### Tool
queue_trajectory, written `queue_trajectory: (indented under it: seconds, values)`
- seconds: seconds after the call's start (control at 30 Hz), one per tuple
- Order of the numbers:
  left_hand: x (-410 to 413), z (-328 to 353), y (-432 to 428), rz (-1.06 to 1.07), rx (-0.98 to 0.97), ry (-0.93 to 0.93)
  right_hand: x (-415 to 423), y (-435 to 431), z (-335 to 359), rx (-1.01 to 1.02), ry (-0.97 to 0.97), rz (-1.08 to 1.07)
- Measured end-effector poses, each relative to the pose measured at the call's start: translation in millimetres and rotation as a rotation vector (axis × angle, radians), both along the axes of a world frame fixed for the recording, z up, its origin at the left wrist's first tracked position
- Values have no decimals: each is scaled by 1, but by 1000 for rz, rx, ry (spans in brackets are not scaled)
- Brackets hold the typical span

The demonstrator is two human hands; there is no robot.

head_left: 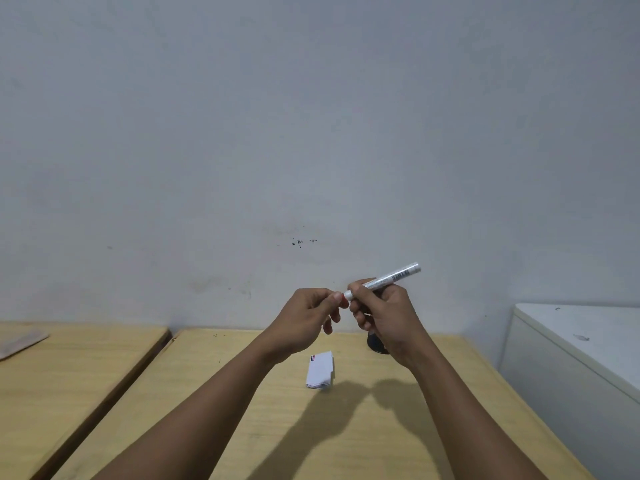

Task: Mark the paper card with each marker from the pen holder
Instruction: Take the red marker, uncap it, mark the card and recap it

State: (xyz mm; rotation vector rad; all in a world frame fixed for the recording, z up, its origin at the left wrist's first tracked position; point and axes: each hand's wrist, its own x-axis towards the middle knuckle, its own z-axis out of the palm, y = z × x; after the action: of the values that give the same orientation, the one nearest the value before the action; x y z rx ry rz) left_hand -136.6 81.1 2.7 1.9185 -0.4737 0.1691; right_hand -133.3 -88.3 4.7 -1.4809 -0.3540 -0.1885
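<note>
head view: right hand (382,315) grips marker (388,279), left hand (308,315) pinches its tip, above paper card (320,370).

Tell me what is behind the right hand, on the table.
A dark round object stands on the table behind the right hand. Only its base shows; the hand, holding a marker, covers the rest.

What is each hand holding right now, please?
Left hand: closed, pinching the marker's cap end.
Right hand: closed around the marker barrel, above the table.
</note>
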Motion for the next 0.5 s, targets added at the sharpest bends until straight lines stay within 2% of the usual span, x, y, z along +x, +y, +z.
queue_trajectory:
  seconds: [0.17,0.37,0.43,0.5]
  values:
    - [-4,1,-6,-18,-50,12,-3,1,4,-33,-24,46]
    - [-1,4,-6,-87,-233,256,0,4,-1,2,-46,26]
    - [0,5,-8,-76,-214,180,2,5,-3,48,-40,23]
    - [2,3,-9,-6,-83,26,2,8,-6,86,-11,-7]
